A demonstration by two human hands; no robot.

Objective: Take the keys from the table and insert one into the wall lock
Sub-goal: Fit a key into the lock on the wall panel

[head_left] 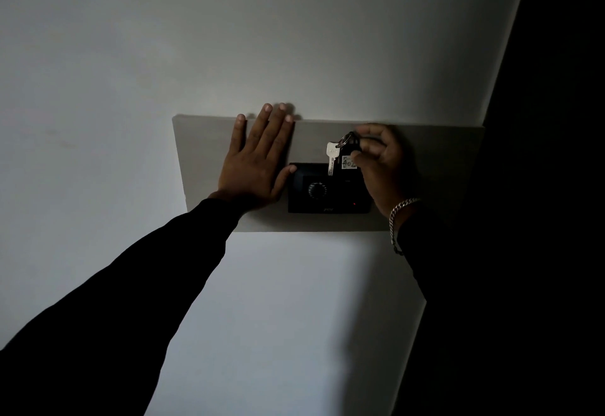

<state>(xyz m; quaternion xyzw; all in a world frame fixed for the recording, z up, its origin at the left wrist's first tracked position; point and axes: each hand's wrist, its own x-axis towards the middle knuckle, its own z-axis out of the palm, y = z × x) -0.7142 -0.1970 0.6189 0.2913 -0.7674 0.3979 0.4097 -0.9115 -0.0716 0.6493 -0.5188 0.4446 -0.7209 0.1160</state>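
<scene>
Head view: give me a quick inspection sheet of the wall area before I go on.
Surface: grey wall panel on a pale wall.
Job's things: silver key hangs on a key ring beside a white tag, over the black lock unit; not inserted.
Clutter: nothing seen.
Grippers: left hand flat on the panel; right hand pinches the key bunch; bracelet on the wrist.
Cables: nothing seen.
Surroundings: dim; right side dark.

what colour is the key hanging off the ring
Silver, seen in the head view: the key hangs over the black lock.
</scene>
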